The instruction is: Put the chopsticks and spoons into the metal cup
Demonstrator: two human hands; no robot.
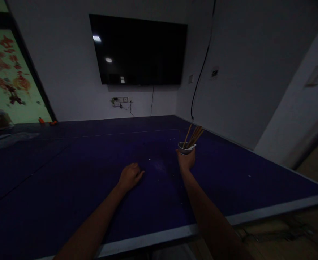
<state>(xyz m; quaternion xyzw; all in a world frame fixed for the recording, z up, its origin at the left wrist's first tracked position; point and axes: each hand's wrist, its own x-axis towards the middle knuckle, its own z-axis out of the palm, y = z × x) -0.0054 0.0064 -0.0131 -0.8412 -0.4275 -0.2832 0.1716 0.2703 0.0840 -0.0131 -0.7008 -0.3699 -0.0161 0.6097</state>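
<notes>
A small bowl [185, 151] is gripped from its near side by my right hand [186, 159], on the right half of the dark blue table. Several wooden chopsticks [196, 135] stand slanted in the bowl and lean to the right. Beside them a white spoon handle [192, 146] pokes over the rim. My left hand [130, 176] rests on the table to the left of the bowl, its fingers curled under and its thumb pointing right. Nothing shows in that hand.
The blue table [74, 187] has a pale front edge and small white scraps [149, 159] scattered on it. Clear plastic wrap [11, 140] lies at the far left, near orange objects [41, 121]. A black cable [202, 68] hangs down the right wall; a television [140, 50] is mounted behind.
</notes>
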